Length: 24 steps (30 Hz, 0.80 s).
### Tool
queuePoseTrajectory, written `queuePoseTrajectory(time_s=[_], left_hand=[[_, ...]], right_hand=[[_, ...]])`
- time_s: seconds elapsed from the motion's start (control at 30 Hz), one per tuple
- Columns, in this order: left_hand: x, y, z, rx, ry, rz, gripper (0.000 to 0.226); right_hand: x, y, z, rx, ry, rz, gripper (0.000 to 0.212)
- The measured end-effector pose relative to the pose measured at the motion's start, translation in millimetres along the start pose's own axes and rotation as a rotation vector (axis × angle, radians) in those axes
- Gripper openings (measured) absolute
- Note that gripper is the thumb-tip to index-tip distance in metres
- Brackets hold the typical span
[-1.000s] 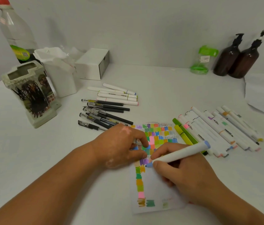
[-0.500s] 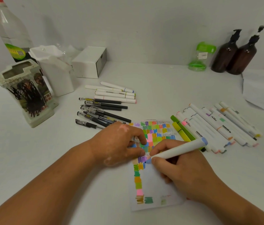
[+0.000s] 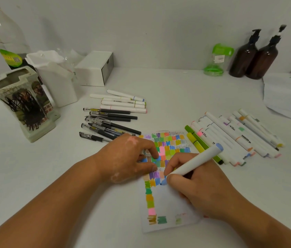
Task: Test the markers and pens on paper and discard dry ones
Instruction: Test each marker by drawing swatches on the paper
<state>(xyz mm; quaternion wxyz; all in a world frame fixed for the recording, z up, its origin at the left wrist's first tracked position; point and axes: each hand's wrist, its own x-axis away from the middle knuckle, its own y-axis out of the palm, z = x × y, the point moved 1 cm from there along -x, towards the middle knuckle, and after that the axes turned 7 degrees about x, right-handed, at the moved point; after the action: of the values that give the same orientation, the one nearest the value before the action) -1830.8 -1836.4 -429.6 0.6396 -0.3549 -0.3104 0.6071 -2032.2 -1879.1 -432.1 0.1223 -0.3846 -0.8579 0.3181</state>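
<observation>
Blue marker [image 3: 195,160], tip down on the swatch-filled paper [image 3: 171,201] before you, cap end aimed at 2 o'clock: lay short, even strokes on bare white (a faint streak would suggest it's dry). Your right hand [image 3: 202,192] clamps thumb and fingers low on the barrel; your left hand [image 3: 125,158], at 9 o'clock, presses the sheet, index and thumb apart.

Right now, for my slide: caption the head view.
Right hand tests blue marker on swatch-filled paper; left hand steadies it.

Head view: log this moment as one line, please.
step: ink test | right hand: grips white marker, blue tip on paper | left hand: presses paper flat | result: blue patch at tip
</observation>
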Motion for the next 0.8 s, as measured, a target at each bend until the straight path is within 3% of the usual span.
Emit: queuePoseTrajectory(time_s=[0.13, 0.23, 0.3, 0.4, 0.53, 0.8], left_hand=[[0, 0, -2, 0.061, -0.004, 0.023, 0.026], [1, -2, -5, 0.267, -0.019, 0.084, 0.014], [2, -6, -6, 0.402, -0.021, 0.16, 0.01], [4, -10, -5, 0.574, -0.018, 0.2, 0.02], [4, -9, -1, 0.618, -0.031, 0.185, 0.026], [2, -4, 4, 0.695, -0.036, 0.17, 0.021]], right_hand=[[-4, -12, 2, -0.339, 0.012, 0.074, 0.007], [-18, -38, -3, -0.586, -0.022, 0.148, 0.005], [-33, -57, -9, -0.572, -0.072, 0.122, 0.013], [-56, -71, -11, -0.511, -0.118, 0.124, 0.008], [-64, -52, 4, -0.676, -0.079, 0.123, 0.004], [-57, -41, 17, -0.672, -0.109, 0.073, 0.004]])
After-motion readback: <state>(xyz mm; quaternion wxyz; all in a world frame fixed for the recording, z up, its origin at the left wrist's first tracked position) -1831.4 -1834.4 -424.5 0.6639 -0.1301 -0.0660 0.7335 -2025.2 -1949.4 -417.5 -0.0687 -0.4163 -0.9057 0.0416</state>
